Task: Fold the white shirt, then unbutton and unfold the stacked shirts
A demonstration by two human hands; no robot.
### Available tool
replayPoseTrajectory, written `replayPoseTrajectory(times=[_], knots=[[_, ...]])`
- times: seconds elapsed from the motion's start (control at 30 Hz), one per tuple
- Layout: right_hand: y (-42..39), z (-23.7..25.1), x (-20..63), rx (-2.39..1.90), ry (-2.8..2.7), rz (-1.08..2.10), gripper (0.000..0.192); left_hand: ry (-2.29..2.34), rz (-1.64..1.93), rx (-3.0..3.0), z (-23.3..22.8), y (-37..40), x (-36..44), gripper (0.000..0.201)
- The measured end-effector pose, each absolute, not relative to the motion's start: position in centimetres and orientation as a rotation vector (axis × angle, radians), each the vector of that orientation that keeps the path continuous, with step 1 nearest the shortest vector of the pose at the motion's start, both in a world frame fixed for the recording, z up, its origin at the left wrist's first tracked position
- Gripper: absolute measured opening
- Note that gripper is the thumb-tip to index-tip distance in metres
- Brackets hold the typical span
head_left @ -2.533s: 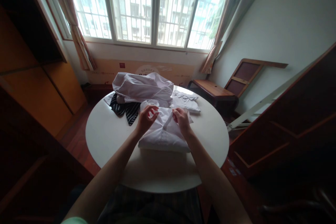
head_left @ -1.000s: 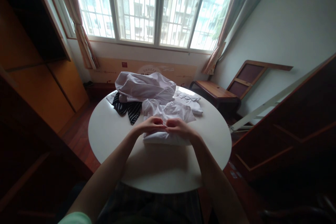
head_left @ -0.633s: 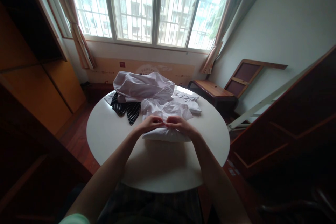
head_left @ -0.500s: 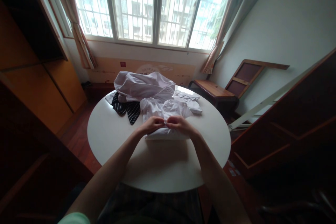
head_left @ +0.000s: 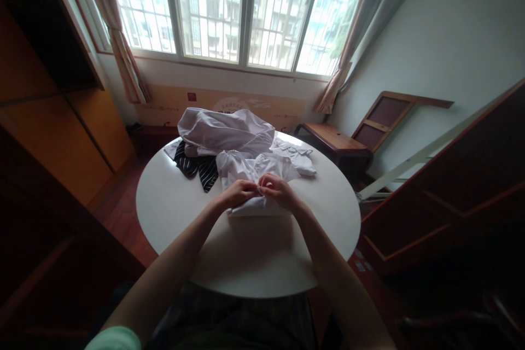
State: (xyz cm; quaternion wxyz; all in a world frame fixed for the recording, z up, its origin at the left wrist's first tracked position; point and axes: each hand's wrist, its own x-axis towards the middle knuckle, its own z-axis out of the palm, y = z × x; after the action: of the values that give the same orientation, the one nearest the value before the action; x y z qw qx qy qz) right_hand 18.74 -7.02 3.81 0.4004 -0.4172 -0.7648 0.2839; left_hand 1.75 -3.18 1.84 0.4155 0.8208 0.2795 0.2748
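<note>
A white shirt [head_left: 270,167] lies bunched near the middle of the round table, its collar end away from me. Both my hands meet over its front. My left hand [head_left: 240,193] is closed, pinching the shirt's cloth at the centre. Right beside it my right hand [head_left: 276,191] pinches the same spot with thumb and forefinger, the fingers curled. Whether a button sits between the fingertips is too small to tell. Behind the shirt rises a larger heap of white cloth [head_left: 225,130]. A black striped tie-like cloth [head_left: 208,173] hangs out at its left.
The white round table [head_left: 172,219] bears everything. A folded white garment [head_left: 301,159] lies at its back right. Beyond stand a wooden chair [head_left: 336,139] by the wall and a barred window [head_left: 213,11]. An orange cabinet [head_left: 61,147] is at left, a dark wooden panel [head_left: 451,197] at right.
My right hand's fingers have lifted and curled slightly at the shirt's front. My left hand keeps nearly the same place. The view has shifted a little.
</note>
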Motion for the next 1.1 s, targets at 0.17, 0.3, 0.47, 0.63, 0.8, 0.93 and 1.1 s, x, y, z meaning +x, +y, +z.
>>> replayPoseTrajectory(times=[0.17,0.3,0.47,0.63,0.8,0.93,1.1], knots=[[-6.73,3.67,18.63,-1.073,-1.849,0.713,0.015,0.702,0.780,2.082,1.65,-3.00,1.92,0.022],[-6.35,3.15,18.64,-1.077,-1.788,0.661,0.012,0.706,0.872,2.088,1.49,-2.96,2.21,0.019],[-6.35,3.12,18.45,-1.084,-1.716,0.646,0.016,0.676,0.982,2.043,1.74,-3.43,2.53,0.022],[-6.38,3.17,18.33,-1.063,-1.663,0.660,0.014,0.690,0.891,2.022,1.96,-3.62,2.48,0.036],[-6.31,3.09,18.43,-1.053,-1.653,0.673,0.012,0.733,0.869,1.971,1.80,-3.50,2.62,0.043],[-6.36,3.13,18.50,-1.052,-1.652,0.675,0.012,0.724,0.854,1.907,1.94,-3.66,2.67,0.040],[-6.50,3.32,18.43,-1.042,-1.651,0.695,0.011,0.750,0.860,1.820,1.96,-3.84,2.58,0.033]])
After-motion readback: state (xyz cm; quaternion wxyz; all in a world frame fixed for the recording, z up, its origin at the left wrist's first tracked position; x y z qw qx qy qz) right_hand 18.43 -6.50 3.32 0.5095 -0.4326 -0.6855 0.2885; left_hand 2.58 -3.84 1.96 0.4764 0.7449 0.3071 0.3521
